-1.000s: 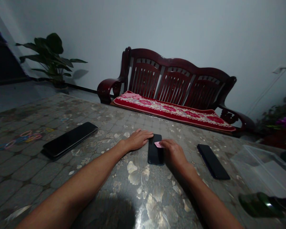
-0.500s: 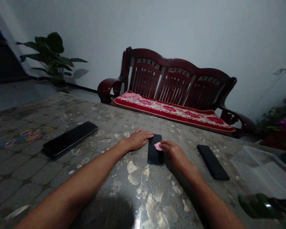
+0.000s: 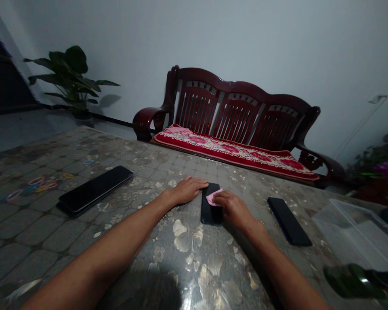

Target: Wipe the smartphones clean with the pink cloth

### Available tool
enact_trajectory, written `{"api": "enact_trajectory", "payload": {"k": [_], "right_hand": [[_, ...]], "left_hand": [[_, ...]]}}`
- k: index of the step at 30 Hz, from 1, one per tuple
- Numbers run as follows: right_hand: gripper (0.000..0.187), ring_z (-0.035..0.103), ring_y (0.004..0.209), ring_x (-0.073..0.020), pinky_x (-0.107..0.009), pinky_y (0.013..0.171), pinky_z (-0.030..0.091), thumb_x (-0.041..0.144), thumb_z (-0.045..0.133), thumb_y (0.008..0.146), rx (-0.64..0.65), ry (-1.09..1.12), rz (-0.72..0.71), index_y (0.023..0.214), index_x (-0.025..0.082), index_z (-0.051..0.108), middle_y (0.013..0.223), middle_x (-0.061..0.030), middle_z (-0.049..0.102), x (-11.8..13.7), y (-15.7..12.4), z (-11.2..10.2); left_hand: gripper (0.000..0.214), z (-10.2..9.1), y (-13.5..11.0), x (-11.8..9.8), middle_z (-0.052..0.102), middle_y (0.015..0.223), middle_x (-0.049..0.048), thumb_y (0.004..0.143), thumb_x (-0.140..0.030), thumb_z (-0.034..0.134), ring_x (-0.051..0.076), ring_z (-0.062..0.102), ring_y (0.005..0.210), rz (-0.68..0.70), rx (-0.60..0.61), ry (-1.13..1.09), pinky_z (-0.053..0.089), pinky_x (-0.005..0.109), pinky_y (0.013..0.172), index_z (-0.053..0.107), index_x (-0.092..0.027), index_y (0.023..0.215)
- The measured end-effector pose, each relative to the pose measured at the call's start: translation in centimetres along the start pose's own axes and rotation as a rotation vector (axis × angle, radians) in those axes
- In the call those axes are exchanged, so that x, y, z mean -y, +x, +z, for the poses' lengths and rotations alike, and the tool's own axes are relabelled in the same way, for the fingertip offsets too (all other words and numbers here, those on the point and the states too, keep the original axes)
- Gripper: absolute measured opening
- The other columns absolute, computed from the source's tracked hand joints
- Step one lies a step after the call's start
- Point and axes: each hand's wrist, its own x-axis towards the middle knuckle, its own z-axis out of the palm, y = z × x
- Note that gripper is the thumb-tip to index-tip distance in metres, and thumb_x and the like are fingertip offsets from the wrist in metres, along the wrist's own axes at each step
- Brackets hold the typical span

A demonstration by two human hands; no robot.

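Note:
A black phone (image 3: 209, 208) lies flat in the middle of the patterned table (image 3: 148, 241). My left hand (image 3: 186, 190) rests flat on the table with its fingertips on the phone's far left corner. My right hand (image 3: 232, 208) is closed on a small pink cloth (image 3: 212, 197) and presses it onto the phone's screen.
A large black tablet (image 3: 95, 190) lies at the left, with coloured rubber bands (image 3: 39, 185) beyond it. A second black phone (image 3: 289, 220) lies to the right. A clear plastic box (image 3: 358, 234) and a dark green object (image 3: 355, 280) sit at the right edge. A wooden bench (image 3: 236, 125) stands behind.
My right hand has slid the pink cloth a little up the screen toward the phone's far end. The left hand has stayed in place.

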Motion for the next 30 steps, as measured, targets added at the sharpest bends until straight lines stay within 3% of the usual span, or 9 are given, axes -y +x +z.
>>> {"api": "enact_trajectory", "payload": {"k": [6, 10, 19, 30], "right_hand": [[0.036, 0.068, 0.103, -0.0237, -0.031, 0.090, 0.051, 0.005, 0.049, 0.091, -0.144, -0.059, 0.158, 0.108, 0.019, 0.078, 0.109, -0.0100, 0.076, -1.0, 1.9, 0.4], [0.031, 0.067, 0.105, -0.0247, -0.032, 0.091, 0.050, 0.006, 0.054, 0.089, -0.087, -0.104, 0.159, 0.105, 0.017, 0.078, 0.108, -0.0107, 0.076, -0.7, 2.3, 0.5], [0.037, 0.065, 0.108, -0.0236, -0.034, 0.093, 0.052, 0.002, 0.056, 0.088, -0.037, -0.114, -0.001, 0.113, 0.020, 0.075, 0.116, -0.0117, 0.073, 0.3, -0.5, 0.8], [0.042, 0.063, 0.111, -0.0221, -0.031, 0.097, 0.047, -0.001, 0.047, 0.087, -0.089, -0.058, 0.146, 0.114, 0.017, 0.074, 0.117, -0.0105, 0.073, -0.9, 2.0, 0.9]], "left_hand": [[0.058, 0.3, -0.1, 0.2, 0.045, 0.159, -0.0014, 0.096, -0.013, 0.043, 0.021, 0.041, 0.146, 0.016, -0.015, -0.001, 0.026, 0.048, 0.123, 0.047, -0.035, 0.149], [0.056, 0.2, -0.1, 0.1, 0.046, 0.158, -0.0011, 0.097, -0.013, 0.042, 0.021, 0.042, 0.146, 0.005, -0.007, 0.006, 0.027, 0.048, 0.122, 0.048, -0.034, 0.149], [0.055, 0.4, 0.0, 0.2, 0.048, 0.156, -0.0003, 0.097, -0.014, 0.043, 0.022, 0.042, 0.146, 0.005, -0.017, -0.012, 0.026, 0.050, 0.123, 0.049, -0.033, 0.148], [0.057, 0.0, -0.3, 0.0, 0.045, 0.158, 0.0005, 0.096, -0.012, 0.044, 0.022, 0.041, 0.147, -0.012, 0.003, -0.023, 0.025, 0.051, 0.123, 0.048, -0.033, 0.149]]}}
